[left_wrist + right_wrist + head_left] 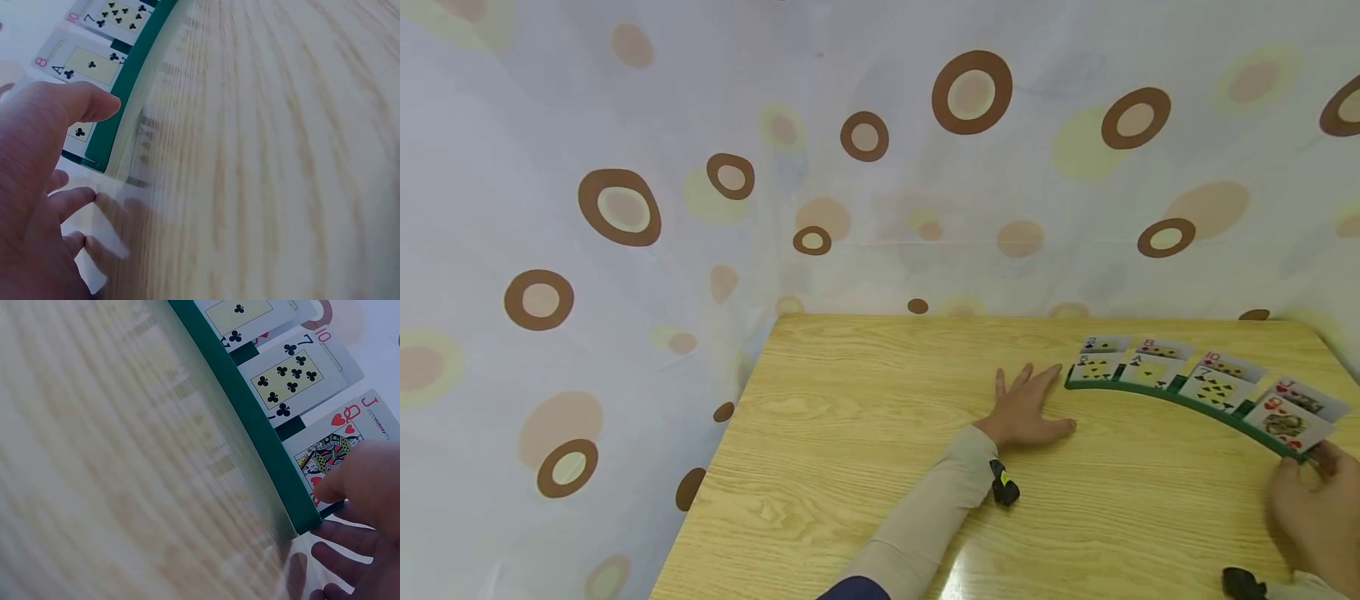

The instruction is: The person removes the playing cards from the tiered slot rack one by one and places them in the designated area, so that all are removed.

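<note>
A curved green card holder (1176, 399) stands on the table with playing cards upright in two rows. Its front row shows a five (1093, 367), an ace of clubs (239, 315), a seven of clubs (287, 381) and a queen of hearts (328, 453). Behind them a two, an eight, a ten and a red jack (1303, 397) peek out. My left hand (1024, 412) has its fingers spread beside the holder's left end, the index fingertip close to it. At the right end, my right hand (1318, 508) pinches the holder, its thumb by the queen.
The wooden table (850, 417) reaches back to a wall covering (880, 200) with brown and yellow circle patterns. A dark band (1003, 483) sits at the left wrist, and another dark piece (1242, 583) is by the right wrist.
</note>
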Tool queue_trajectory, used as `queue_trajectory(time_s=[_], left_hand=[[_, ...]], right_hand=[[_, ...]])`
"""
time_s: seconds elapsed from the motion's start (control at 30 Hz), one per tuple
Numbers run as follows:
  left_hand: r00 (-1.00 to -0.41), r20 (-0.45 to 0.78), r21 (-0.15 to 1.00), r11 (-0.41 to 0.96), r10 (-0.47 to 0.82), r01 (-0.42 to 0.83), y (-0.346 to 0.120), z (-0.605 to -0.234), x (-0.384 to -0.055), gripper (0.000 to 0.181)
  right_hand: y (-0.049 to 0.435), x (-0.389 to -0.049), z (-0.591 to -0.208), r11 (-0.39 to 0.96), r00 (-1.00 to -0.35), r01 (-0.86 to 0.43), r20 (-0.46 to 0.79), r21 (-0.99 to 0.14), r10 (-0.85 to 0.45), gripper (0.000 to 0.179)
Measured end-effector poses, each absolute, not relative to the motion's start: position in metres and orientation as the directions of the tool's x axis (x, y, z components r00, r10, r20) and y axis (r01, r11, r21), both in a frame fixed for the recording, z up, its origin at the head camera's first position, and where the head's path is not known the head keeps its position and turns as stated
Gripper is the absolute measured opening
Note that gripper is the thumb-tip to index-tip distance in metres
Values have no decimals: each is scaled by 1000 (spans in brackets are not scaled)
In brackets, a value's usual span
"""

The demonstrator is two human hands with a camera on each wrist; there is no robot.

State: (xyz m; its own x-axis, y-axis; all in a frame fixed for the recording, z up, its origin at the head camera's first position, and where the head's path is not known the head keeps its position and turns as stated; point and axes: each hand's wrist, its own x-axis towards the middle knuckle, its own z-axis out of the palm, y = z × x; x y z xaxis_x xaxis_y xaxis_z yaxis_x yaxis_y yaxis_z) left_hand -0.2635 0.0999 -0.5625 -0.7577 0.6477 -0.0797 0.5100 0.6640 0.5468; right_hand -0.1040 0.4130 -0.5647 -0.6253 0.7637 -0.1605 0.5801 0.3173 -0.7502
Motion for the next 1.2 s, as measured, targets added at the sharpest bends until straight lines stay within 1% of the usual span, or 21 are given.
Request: queue_trajectory(time_s=[0.27, 0.33, 0.53, 0.67, 0.8, 0.9, 1.2], left_hand=[[-772, -96, 579, 666, 629, 470, 106, -561, -265, 88], [-774, -100, 592, 663, 625, 458, 108, -560, -265, 88], [-783, -88, 608, 656, 616, 447, 115, -561, -270, 86], [-809, -28, 579, 670, 587, 465, 122, -565, -274, 72], [-840, 53, 484, 721, 540, 495, 130, -567, -276, 56], [-855, 96, 438, 749, 510, 497, 136, -566, -275, 51], [-885, 193, 458, 759, 423, 463, 149, -569, -271, 38]], right_hand=[[406, -104, -562, 367, -633, 537, -74, -760, 771, 68], [405, -105, -562, 377, -630, 542, -67, -751, 773, 68], [408, -106, -561, 419, -653, 532, -42, -736, 756, 69], [410, -107, -562, 423, -652, 541, -45, -727, 757, 69], [412, -107, -563, 409, -648, 551, -64, -727, 759, 69], [414, -105, -563, 405, -649, 558, -77, -725, 756, 70], [416, -102, -563, 395, -641, 570, -89, -721, 762, 71]])
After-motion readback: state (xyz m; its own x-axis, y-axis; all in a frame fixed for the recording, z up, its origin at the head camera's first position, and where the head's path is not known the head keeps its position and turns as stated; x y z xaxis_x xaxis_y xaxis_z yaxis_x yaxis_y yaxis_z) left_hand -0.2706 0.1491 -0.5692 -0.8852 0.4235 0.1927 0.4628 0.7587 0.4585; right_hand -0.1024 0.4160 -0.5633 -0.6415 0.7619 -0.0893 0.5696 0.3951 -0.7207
